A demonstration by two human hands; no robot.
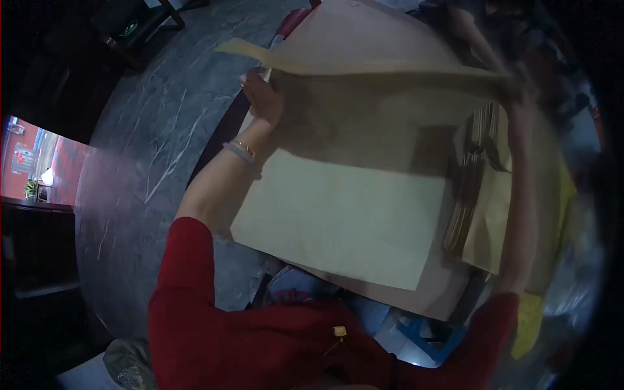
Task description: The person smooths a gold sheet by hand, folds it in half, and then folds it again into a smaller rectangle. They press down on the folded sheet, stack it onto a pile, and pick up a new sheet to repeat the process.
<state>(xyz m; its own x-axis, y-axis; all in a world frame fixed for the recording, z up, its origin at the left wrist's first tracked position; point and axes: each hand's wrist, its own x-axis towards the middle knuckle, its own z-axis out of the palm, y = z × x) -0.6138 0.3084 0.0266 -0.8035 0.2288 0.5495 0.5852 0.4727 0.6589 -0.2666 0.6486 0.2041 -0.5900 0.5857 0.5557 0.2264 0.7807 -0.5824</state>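
Note:
A pale yellowish paper sheet [338, 224] lies flat on a brown board in front of me, its far half in shadow. Over that far half a thin paper sheet [390, 69] is raised, seen nearly edge-on, stretched between my two hands. My left hand [263, 97], with bracelets at the wrist, is closed at its left end, where a yellow strip sticks out. At the right end is my right hand [518, 92], blurred, its fingers hard to make out but seemingly gripping the edge. A stack of folded brown paper [484, 195] sits beside my right forearm.
The brown board [383, 32] extends beyond the raised sheet. Yellow material [528, 325] shows at the right. Under the near edge is a blue object [429, 341]. Marbled floor [149, 143] and a dark chair [140, 32] are at left. Another person's arm [478, 39] shows at the top right.

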